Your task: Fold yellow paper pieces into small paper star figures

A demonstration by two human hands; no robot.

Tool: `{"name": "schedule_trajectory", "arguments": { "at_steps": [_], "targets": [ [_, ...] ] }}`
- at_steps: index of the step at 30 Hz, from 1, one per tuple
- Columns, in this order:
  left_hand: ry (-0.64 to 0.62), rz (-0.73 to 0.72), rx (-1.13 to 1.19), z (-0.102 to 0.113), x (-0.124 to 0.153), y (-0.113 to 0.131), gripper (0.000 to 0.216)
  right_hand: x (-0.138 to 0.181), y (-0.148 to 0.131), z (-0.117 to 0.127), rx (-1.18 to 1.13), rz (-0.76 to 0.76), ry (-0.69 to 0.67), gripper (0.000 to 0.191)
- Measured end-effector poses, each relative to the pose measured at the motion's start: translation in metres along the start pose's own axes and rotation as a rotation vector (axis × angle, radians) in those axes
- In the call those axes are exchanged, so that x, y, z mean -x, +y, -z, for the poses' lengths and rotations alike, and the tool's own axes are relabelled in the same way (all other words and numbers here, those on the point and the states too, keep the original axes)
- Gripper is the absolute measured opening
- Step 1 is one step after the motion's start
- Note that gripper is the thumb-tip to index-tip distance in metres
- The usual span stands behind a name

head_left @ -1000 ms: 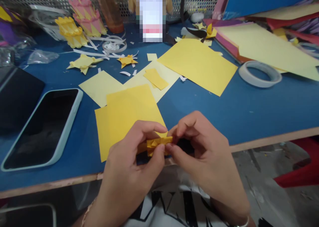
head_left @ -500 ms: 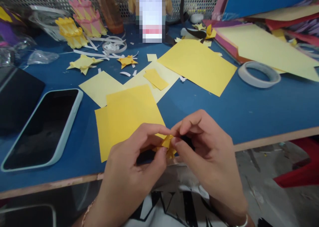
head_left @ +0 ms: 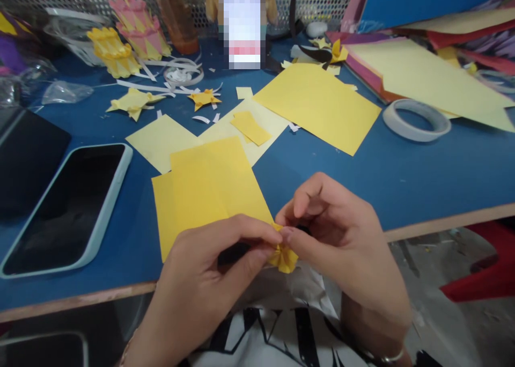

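Between my two hands is a small folded yellow paper piece, its pleats fanning out below the fingertips. My left hand pinches it from the left with thumb and forefinger. From the right, my right hand grips its upper edge between thumb and fingers. Part of the piece is covered by the fingers. Just behind my left hand lie overlapping yellow paper sheets at the table's front edge. Beyond them are pale yellow squares and a small yellow strip.
A phone lies at left. A larger yellow sheet and a tape roll are at right, before stacked papers. Folded paper stars, paper scraps and yellow and pink paper models stand further back. A blurred bright screen is behind.
The yellow paper piece has turned and shifted slightly right and down, so its pleated side shows more. My left forefinger has lowered onto it. Both hands keep hold.
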State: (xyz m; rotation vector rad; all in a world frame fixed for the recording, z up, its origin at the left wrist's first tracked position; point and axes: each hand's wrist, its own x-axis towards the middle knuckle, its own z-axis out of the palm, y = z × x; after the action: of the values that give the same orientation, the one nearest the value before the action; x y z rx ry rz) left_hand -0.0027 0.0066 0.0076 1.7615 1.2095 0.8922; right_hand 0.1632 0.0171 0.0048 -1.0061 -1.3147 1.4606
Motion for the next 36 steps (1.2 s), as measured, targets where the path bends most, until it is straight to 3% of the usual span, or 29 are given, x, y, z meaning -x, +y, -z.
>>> {"name": "schedule_trajectory", "arguments": {
  "at_steps": [7, 12, 20, 32, 36],
  "targets": [
    [0.023, 0.001, 0.009, 0.001, -0.001, -0.001, 0.018, 0.002, -0.003, 0.004, 0.059, -0.046, -0.048, 0.021],
    [0.107, -0.007, 0.041, -0.003, 0.001, -0.002, 0.016, 0.002, -0.003, 0.005, 0.149, -0.007, -0.082, 0.018],
    [0.26, 0.117, 0.068, -0.007, 0.003, 0.004, 0.021, 0.0, -0.004, 0.006, 0.191, 0.02, -0.136, 0.015],
    [0.293, 0.146, 0.06, -0.011, 0.0, 0.007, 0.019, 0.0, -0.004, 0.005, 0.247, 0.034, -0.104, 0.02],
    [0.297, 0.152, 0.017, -0.01, -0.001, 0.006, 0.018, 0.002, -0.006, 0.005, 0.278, 0.023, -0.102, 0.013]
  ]
}}
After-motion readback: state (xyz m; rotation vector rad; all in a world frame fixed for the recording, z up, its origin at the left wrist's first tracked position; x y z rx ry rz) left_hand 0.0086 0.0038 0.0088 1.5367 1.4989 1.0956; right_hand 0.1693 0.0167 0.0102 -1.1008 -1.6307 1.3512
